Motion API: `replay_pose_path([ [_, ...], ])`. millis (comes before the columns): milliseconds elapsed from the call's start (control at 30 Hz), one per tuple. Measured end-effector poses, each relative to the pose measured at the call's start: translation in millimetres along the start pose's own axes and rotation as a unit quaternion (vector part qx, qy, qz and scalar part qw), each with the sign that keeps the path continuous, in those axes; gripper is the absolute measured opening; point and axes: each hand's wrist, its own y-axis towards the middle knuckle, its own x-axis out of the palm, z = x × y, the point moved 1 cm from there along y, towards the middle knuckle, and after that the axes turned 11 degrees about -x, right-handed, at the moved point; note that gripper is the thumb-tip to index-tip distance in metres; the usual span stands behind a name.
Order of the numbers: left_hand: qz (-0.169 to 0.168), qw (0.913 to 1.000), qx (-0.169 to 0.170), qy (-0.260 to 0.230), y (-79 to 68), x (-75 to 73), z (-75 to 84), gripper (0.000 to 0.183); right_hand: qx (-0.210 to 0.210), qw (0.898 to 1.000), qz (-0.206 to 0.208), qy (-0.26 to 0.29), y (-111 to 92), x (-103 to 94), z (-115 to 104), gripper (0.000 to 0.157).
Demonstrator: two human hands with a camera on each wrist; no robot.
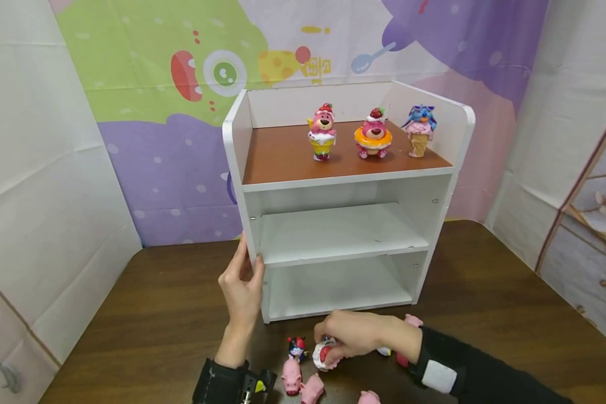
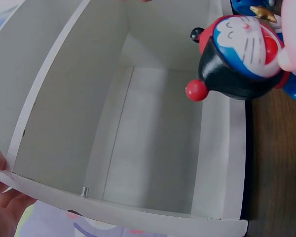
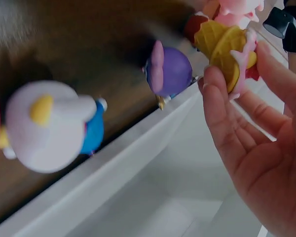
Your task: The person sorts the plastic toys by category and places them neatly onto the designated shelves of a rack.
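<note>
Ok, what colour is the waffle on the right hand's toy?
Golden yellow; the waffle shows best in the right wrist view.

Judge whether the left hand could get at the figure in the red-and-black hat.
Probably yes, if the left hand releases the shelf unit; bare tabletop leaves the hatted figure open from that side.

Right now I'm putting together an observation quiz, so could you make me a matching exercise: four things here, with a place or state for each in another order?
Things
1. Left hand
2. Right hand
3. Blue figure
4. Pink bear in an orange ring

Places and states
A. Middle of the row of three on top of the shelf unit
B. Gripping the unit's left side
C. Right end of that row
D. Holding a small figure in front of the unit

Right pairs: 1-B, 2-D, 3-C, 4-A
</note>
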Motion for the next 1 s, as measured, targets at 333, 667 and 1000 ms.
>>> replay_pose_path([
  [333, -0.003, 1.0000, -0.008, 0.002, -1.0, -0.6, -2.1, 0.053, 0.025, 0.997, 0.069, -0.020, -5, 11.9, 3, 0.021],
  [667, -0.006, 0.9999, -0.015, 0.007, 0.2, -0.2, -1.9, 0.054, 0.084, 0.987, 0.124, -0.059, -15, 17.6, -7, 0.038],
  [1000, -0.002, 1.0000, -0.006, 0.003, 0.2, 0.0, -0.3, 0.053, 0.069, 0.982, 0.165, -0.055, -19, 28.4, -12, 0.038],
])
